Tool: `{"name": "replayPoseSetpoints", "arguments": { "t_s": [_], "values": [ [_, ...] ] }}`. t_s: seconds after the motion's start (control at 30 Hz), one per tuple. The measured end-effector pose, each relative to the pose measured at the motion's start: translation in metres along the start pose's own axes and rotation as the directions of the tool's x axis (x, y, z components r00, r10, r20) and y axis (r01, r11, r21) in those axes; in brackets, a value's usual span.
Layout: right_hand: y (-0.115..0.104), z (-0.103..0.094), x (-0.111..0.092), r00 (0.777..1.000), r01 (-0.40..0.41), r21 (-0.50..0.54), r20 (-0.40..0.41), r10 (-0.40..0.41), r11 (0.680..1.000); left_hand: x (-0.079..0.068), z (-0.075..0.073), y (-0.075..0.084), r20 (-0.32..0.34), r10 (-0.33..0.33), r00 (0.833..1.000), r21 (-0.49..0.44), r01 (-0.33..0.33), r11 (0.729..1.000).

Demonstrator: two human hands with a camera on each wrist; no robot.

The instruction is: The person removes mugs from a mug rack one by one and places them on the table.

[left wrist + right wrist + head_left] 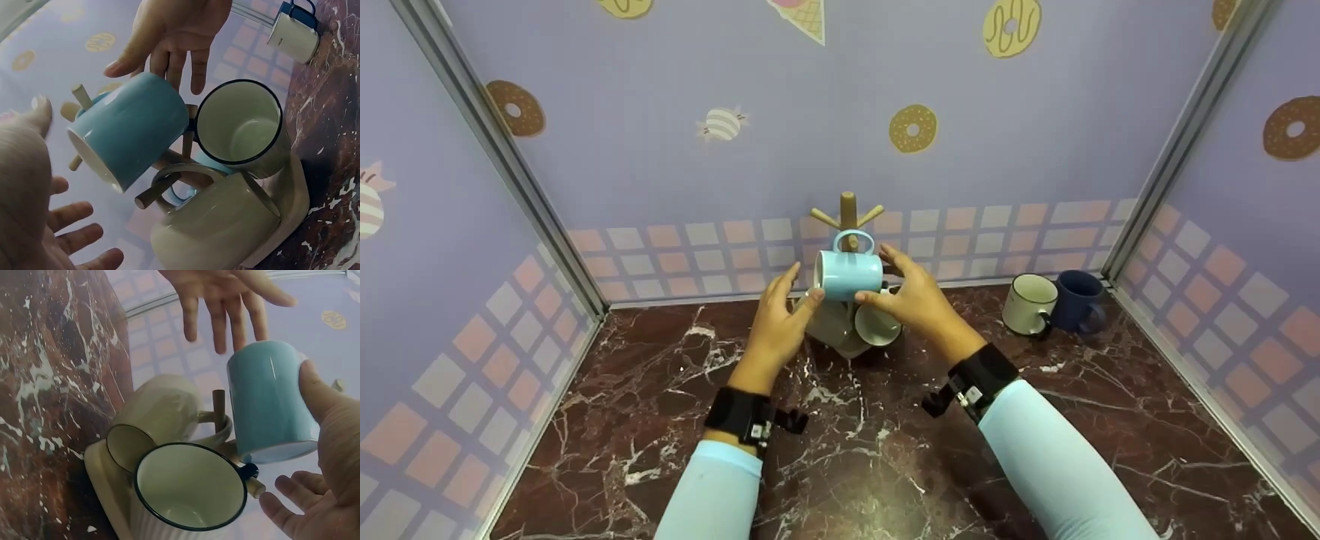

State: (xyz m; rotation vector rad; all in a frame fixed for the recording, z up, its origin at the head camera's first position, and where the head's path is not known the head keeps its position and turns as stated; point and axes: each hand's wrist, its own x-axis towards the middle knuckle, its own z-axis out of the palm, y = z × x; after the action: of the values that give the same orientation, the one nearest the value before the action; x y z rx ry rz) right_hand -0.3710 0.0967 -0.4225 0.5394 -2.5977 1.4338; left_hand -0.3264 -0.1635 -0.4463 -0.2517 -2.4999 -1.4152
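Observation:
A light blue mug (851,276) lies on its side with its handle up around a front peg of a wooden mug rack (848,202). My left hand (777,322) is beside the mug's mouth, fingers spread and holding nothing. On the base side is my right hand (919,300), its fingers extended and apart; its thumb (318,391) appears to touch the mug near the base. Below hang a cream mug with a black rim (242,126) and a beige mug (216,225). Part of another light blue mug shows behind them in the left wrist view.
At the back right of the dark marble table (840,465) stand a cream mug with a dark rim (1030,306) and a dark blue mug (1078,300), close together. Patterned purple walls (810,150) enclose the back and both sides. The rack's pale base (104,478) rests on the table.

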Motion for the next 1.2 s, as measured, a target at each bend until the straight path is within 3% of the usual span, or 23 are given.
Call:
{"name": "replayPoseSetpoints", "arguments": {
  "t_s": [0.1, 0.3, 0.6, 1.2],
  "values": [
    [0.0, 0.004, -0.002, 1.0, 0.012, 0.018, -0.006, -0.012, 1.0, 0.008, 0.001, 0.0, 0.051, -0.006, 0.999, -0.047, 0.009, 0.999],
    [-0.002, 0.011, -0.004, 0.999, 0.019, 0.002, -0.045, -0.019, 1.0, 0.017, 0.006, 0.002, 0.09, -0.021, 0.996, -0.035, 0.024, 0.999],
    [-0.002, 0.017, -0.004, 0.994, 0.037, 0.026, -0.1, -0.034, 0.999, 0.024, 0.015, 0.004, 0.089, -0.056, 0.994, -0.133, 0.068, 0.989],
    [-0.006, 0.021, -0.004, 0.983, 0.067, 0.035, -0.171, -0.06, 0.997, 0.02, 0.02, 0.013, 0.012, -0.058, 0.998, -0.107, 0.059, 0.993]
  ]
}}
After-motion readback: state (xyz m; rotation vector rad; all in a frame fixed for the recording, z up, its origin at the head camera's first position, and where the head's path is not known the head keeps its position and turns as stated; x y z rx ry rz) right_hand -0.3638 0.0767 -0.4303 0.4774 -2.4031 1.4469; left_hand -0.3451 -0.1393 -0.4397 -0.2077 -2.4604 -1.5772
